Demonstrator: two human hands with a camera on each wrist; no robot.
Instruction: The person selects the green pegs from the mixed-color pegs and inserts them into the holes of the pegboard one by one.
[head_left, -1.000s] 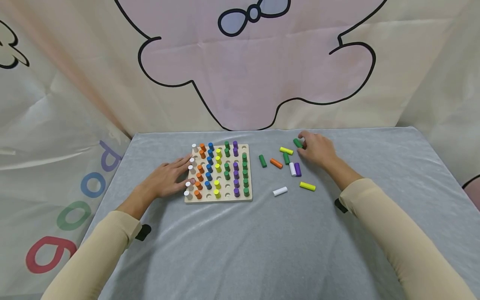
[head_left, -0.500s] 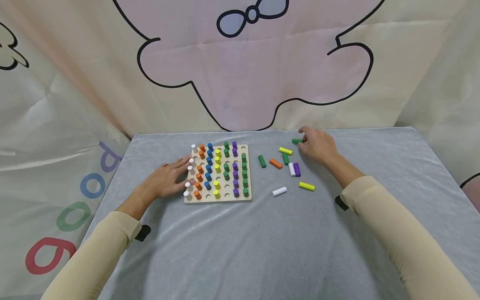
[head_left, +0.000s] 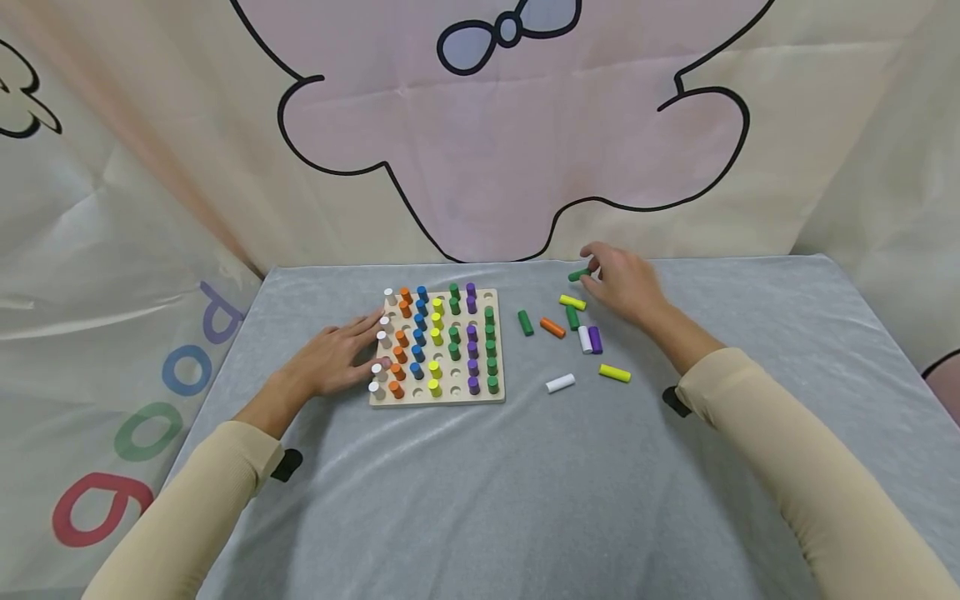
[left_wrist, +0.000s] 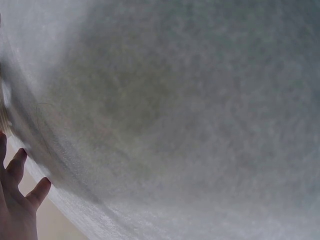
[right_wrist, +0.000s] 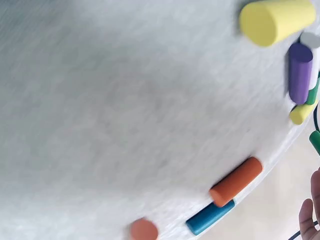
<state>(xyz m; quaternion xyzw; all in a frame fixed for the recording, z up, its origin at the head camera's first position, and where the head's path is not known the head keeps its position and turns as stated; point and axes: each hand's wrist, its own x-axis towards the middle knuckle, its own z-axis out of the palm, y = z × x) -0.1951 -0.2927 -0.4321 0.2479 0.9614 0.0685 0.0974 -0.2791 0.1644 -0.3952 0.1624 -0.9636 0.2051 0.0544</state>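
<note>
While the left hand (head_left: 330,360) rests flat against the peg board (head_left: 437,397), the right hand (head_left: 624,283) pinches a green peg (head_left: 578,275) at its fingertips.

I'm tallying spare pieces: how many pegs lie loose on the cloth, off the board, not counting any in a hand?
7: green peg, orange peg, yellow peg, second green peg, white peg touching purple peg, nearer white peg... plus nearer yellow peg, making 8.

Near half of the tabletop (head_left: 480,500) is left open; passage toward the far edge is obstructed by the pegboard (head_left: 437,398) and scattered pegs (head_left: 577,342).
</note>
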